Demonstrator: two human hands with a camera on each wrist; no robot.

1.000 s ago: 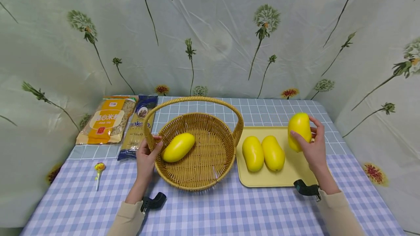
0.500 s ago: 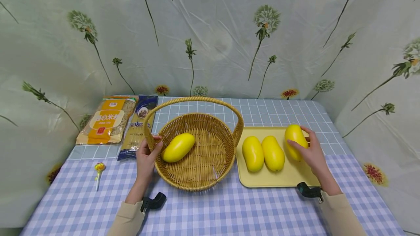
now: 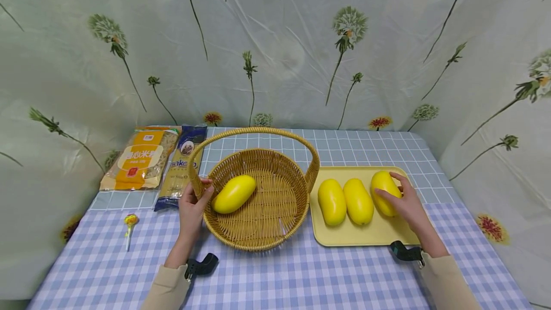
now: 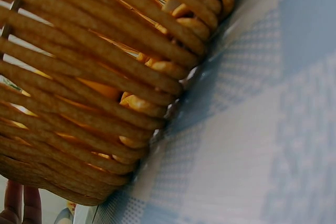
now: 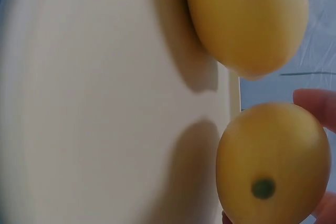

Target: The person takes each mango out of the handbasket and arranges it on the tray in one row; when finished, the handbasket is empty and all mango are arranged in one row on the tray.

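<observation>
My left hand (image 3: 191, 212) grips the left base of the handle on a round wicker basket (image 3: 269, 209), thumb toward the inside. One yellow mango (image 3: 234, 194) lies in the basket's left side. The left wrist view is mostly basket wall (image 4: 79, 77), with fingertips (image 4: 22, 203) at lower left. On the right, my right hand (image 3: 409, 204) holds another mango (image 3: 383, 193) between thumb and fingers, over the right part of a yellow tray (image 3: 344, 239). Two more mangoes (image 3: 331, 202) lie side by side there. Whether the held mango touches the tray, I cannot tell.
At the back left lie an orange-labelled bag (image 3: 139, 159) and a blue and gold packet (image 3: 182, 166), partly behind the basket handle. A lollipop (image 3: 130, 226) rests on the checked cloth (image 3: 258, 276) at the left. A floral curtain (image 3: 275, 61) hangs behind the table.
My right hand has lowered the mango toward the tray and slightly left, beside the other two. The left hand and the basket have stayed in place.
</observation>
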